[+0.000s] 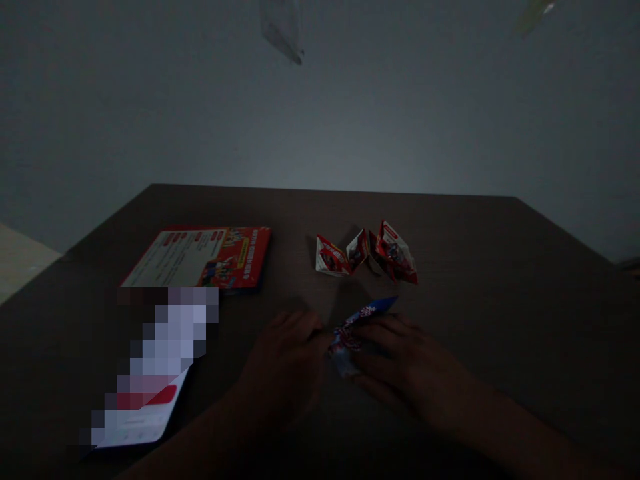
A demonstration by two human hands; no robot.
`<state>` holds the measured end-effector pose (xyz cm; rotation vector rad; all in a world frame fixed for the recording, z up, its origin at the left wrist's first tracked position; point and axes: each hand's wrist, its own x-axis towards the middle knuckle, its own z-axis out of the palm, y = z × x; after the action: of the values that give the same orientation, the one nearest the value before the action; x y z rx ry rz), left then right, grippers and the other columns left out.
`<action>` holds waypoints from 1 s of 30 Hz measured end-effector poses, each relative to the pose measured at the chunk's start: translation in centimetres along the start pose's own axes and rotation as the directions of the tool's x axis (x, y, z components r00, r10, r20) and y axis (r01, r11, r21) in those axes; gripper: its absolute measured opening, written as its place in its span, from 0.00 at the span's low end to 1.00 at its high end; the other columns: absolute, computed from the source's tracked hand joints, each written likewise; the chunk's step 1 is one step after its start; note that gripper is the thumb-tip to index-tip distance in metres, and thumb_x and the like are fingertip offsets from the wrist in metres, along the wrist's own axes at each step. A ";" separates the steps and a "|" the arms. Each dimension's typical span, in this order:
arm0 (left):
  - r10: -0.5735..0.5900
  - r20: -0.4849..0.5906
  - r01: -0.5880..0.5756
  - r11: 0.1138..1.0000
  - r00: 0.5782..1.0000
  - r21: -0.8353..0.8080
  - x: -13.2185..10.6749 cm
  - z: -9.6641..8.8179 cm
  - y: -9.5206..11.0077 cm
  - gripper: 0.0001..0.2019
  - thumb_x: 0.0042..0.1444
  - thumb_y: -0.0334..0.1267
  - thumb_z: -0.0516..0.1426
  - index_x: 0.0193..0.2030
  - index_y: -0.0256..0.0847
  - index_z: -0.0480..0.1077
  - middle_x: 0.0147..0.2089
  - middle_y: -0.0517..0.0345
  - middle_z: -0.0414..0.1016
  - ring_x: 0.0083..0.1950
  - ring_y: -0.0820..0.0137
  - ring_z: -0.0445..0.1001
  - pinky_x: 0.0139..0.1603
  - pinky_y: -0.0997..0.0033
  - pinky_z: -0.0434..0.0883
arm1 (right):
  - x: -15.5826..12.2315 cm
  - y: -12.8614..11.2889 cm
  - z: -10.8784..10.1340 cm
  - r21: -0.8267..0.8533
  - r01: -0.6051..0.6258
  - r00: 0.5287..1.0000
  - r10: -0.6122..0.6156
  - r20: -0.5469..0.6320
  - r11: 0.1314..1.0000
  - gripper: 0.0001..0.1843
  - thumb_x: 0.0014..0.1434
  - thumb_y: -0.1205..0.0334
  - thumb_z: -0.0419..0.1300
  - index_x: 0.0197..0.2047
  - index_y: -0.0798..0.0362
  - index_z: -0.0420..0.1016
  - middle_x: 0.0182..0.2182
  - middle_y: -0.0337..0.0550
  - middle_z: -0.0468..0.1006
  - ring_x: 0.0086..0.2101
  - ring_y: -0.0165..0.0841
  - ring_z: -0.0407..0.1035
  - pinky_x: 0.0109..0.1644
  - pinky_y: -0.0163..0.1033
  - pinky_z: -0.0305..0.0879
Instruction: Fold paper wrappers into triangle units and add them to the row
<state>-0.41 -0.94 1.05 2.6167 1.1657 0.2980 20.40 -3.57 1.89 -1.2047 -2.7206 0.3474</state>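
A small blue printed folded paper [367, 311] with a white snowflake and reddish figures is between my hands, low over the table. My left hand [285, 367] is closed at its left end, thumb and fingers bunched together; the exact grip is in shadow. On the paper's right side, my right hand [413, 370] grips it, the fingers lying along it and partly covering it. Just beyond my hands stand red-and-white folded paper pieces, one at the left [333, 257] and one at the right [395, 253], zigzagging and seemingly joined.
A red printed booklet or stack of cards [200, 257] lies at the left on the dark wooden table [475, 267]. Nearer me is a lit phone [145, 420], its screen partly pixelated. A pale wall [400, 100] rises behind the table. The light is dim.
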 end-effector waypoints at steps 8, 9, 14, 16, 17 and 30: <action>-0.008 -0.032 0.007 0.999 0.999 -0.047 0.2 0.3 -0.1 0.10 0.56 0.31 0.52 0.41 0.41 0.72 0.38 0.54 0.70 0.40 0.64 0.66 0.42 0.60 0.64 | -0.2 0.6 0.0 0.083 0.011 0.998 -0.006 -0.057 0.996 0.09 0.61 0.64 0.54 0.42 0.50 0.75 0.43 0.43 0.74 0.46 0.38 0.64 0.52 0.46 0.59; -0.005 -0.036 0.004 0.999 0.999 -0.049 0.2 0.4 -0.2 0.10 0.56 0.30 0.52 0.41 0.41 0.72 0.38 0.54 0.70 0.40 0.64 0.66 0.42 0.60 0.64 | -0.3 0.7 0.0 0.095 0.018 0.998 -0.012 -0.058 0.995 0.09 0.61 0.65 0.55 0.42 0.50 0.75 0.43 0.43 0.74 0.46 0.38 0.64 0.53 0.46 0.59; 0.010 -0.058 -0.014 0.997 0.998 -0.082 0.2 0.5 -0.2 0.11 0.52 0.29 0.54 0.41 0.41 0.72 0.38 0.55 0.70 0.39 0.65 0.66 0.41 0.61 0.63 | -0.3 1.1 -0.2 0.149 0.033 0.998 -0.024 -0.064 0.988 0.09 0.57 0.68 0.56 0.41 0.52 0.75 0.41 0.44 0.74 0.45 0.37 0.64 0.52 0.44 0.59; 0.012 -0.054 -0.017 0.997 0.998 -0.079 0.2 0.6 -0.2 0.10 0.54 0.30 0.54 0.41 0.41 0.72 0.37 0.55 0.70 0.39 0.65 0.66 0.41 0.61 0.63 | -0.3 1.2 -0.3 0.162 0.026 0.998 -0.016 -0.060 0.986 0.09 0.56 0.69 0.57 0.40 0.53 0.75 0.40 0.44 0.74 0.44 0.37 0.65 0.52 0.44 0.59; 0.014 -0.056 -0.018 0.997 0.998 -0.072 0.2 0.6 -0.1 0.09 0.55 0.31 0.53 0.41 0.41 0.72 0.37 0.56 0.70 0.38 0.65 0.66 0.41 0.61 0.63 | -0.3 1.3 -0.4 0.169 0.022 0.998 -0.012 -0.063 0.985 0.09 0.56 0.70 0.57 0.39 0.53 0.76 0.39 0.43 0.74 0.44 0.36 0.65 0.52 0.43 0.59; 0.053 -0.084 -0.053 0.999 0.995 -0.002 0.6 0.8 -0.3 0.09 0.61 0.33 0.50 0.36 0.39 0.73 0.34 0.55 0.71 0.37 0.66 0.67 0.39 0.63 0.64 | 0.4 1.4 0.3 0.315 -0.073 0.986 0.116 -0.121 0.946 0.09 0.62 0.68 0.52 0.35 0.54 0.73 0.35 0.43 0.74 0.38 0.34 0.67 0.45 0.41 0.60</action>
<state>0.02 -0.45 0.26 2.6584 1.1214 0.4237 21.12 -2.40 1.25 -1.2206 -2.3837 0.6501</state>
